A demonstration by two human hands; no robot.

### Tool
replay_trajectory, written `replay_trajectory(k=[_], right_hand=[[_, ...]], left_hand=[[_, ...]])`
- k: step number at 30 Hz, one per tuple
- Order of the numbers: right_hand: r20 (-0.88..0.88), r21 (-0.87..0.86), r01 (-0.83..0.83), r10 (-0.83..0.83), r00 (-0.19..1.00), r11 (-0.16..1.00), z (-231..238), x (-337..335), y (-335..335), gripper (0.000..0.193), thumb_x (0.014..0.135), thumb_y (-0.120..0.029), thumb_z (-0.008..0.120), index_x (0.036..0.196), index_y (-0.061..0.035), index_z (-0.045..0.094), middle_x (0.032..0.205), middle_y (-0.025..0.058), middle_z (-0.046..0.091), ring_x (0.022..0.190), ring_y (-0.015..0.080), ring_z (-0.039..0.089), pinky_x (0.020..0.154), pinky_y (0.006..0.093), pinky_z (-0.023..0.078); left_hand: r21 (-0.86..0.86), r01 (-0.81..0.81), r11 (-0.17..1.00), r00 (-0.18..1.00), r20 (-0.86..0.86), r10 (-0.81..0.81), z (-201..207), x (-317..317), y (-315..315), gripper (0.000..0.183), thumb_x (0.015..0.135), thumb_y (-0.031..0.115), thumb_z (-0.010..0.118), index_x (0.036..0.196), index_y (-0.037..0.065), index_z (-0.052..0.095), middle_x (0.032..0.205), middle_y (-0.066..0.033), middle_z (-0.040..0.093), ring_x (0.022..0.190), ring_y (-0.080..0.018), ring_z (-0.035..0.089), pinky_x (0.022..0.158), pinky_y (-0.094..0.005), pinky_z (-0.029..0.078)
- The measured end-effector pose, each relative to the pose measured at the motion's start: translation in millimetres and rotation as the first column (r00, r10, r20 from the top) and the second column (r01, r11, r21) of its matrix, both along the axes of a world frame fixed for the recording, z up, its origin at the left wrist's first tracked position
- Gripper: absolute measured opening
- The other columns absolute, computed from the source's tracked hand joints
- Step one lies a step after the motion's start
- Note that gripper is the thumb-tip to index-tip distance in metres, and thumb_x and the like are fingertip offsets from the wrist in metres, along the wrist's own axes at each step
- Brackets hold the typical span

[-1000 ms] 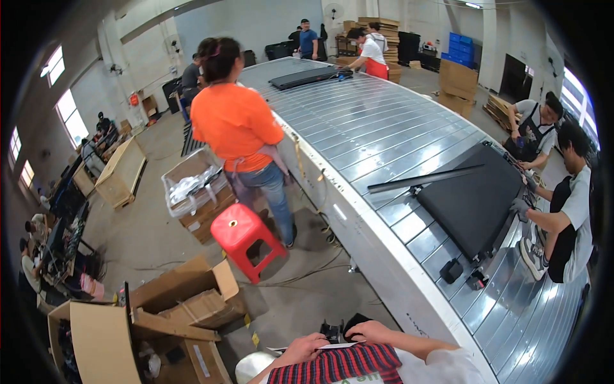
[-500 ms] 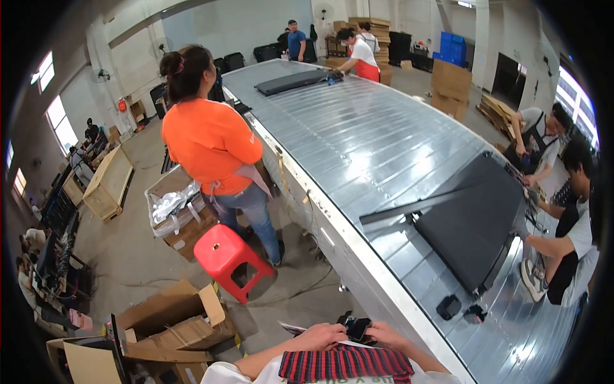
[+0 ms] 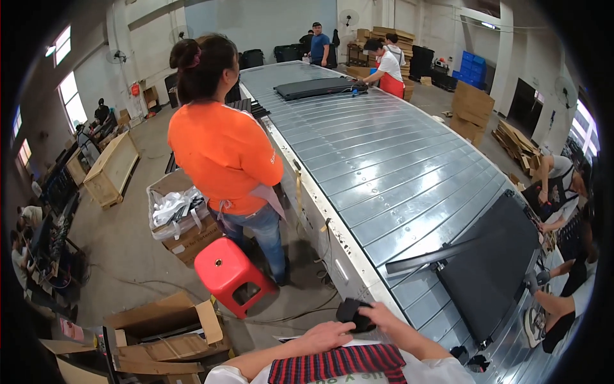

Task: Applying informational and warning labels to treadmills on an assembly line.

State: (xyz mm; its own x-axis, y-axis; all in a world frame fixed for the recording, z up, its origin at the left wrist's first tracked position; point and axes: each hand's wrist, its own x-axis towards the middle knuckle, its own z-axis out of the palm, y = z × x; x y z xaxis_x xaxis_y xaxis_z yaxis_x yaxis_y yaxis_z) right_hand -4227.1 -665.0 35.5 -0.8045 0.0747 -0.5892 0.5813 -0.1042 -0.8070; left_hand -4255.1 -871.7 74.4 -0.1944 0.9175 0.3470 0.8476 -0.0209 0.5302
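In front of my body, a small dark blocky object (image 3: 354, 313) sits at the fingers of my right hand (image 3: 382, 318), which pinches its right side. Close by on the left, the curled fingers of my left hand (image 3: 331, 334) reach the object's lower edge; what lies under them is hidden. A thin pale edge shows just left of that hand. To the right stretches a long metal-slatted work surface (image 3: 377, 153) with a white side rim. On it lies a large black padded panel (image 3: 489, 269) with a dark bar (image 3: 422, 257) across its near end.
A person in orange (image 3: 220, 153) stands ahead, beside a red stool (image 3: 233, 272). Open cardboard boxes (image 3: 160, 320) are at lower left, and a lined box of pale parts (image 3: 176, 214) stands behind the stool. Several co-workers are around the far and right edges of the surface.
The dark object and my right hand have moved up slightly. My left hand stays close to it. The view has shifted, so the scene sits differently in the picture.
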Motion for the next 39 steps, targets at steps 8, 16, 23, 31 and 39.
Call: replay_trajectory(k=[8,16,23,31,39], right_hand=[[-0.388,0.213,0.192,-0.097,0.917,0.958,-26.0,-172.2,118.0,0.022,0.074,-0.016,0.062,0.083,0.0036,0.060,0.067,0.0061,0.058,0.057,0.0127,0.056,0.048,0.0250,0.047],[0.078,0.135,0.053,-0.064,0.995,0.989,-86.5,-207.8,187.5,0.021,0.070,-0.014,0.066,0.082,0.0020,0.060,0.072,0.0089,0.059,0.056,0.0166,0.057,0.042,0.0275,0.048],[-0.574,0.370,0.248,0.011,0.819,0.895,-126.1,-515.8,220.3,0.026,0.071,-0.021,0.064,0.087,-0.0030,0.055,0.076,0.0056,0.056,0.055,0.0153,0.053,0.042,0.0286,0.041],[-0.592,0.280,0.115,0.077,0.802,0.953,-59.5,-433.7,76.4,0.027,0.072,-0.013,0.059,0.097,-0.0018,0.054,0.083,0.0090,0.058,0.065,0.0139,0.056,0.054,0.0271,0.046],[-0.260,-0.052,-0.173,0.154,0.953,0.984,-79.1,-214.5,51.1,0.013,0.080,-0.012,0.057,0.085,-0.0001,0.058,0.070,0.0051,0.060,0.059,0.0096,0.056,0.052,0.0224,0.046]], left_hand=[[-0.115,-0.433,0.894,0.884,0.137,0.446,-22.8,-64.9,5.4,0.032,0.067,0.003,0.055,0.099,0.009,0.052,0.115,-0.0132,0.046,0.097,-0.0310,0.051,0.076,-0.0363,0.044],[-0.586,-0.777,0.231,0.065,0.290,0.955,-103.7,-12.8,-47.6,0.019,0.079,0.021,0.053,0.093,0.011,0.060,0.094,-0.0086,0.058,0.082,-0.0230,0.059,0.070,-0.0272,0.046],[-0.723,-0.665,0.188,-0.693,0.691,0.208,-57.3,-12.5,-2.6,0.034,0.085,0.019,0.049,0.110,-0.005,0.047,0.107,-0.0152,0.054,0.099,-0.0240,0.051,0.086,-0.0334,0.039],[-0.500,-0.822,0.273,-0.040,0.529,0.848,-142.3,34.6,-60.7,0.029,0.082,0.029,0.048,0.094,0.006,0.060,0.088,-0.0115,0.058,0.087,-0.0250,0.054,0.076,-0.0318,0.041],[-0.782,-0.271,0.561,0.353,0.461,0.814,-225.8,-4.0,-144.1,0.032,0.080,0.040,0.046,0.091,0.013,0.060,0.079,-0.0112,0.058,0.079,-0.0279,0.054,0.072,-0.0327,0.040]])
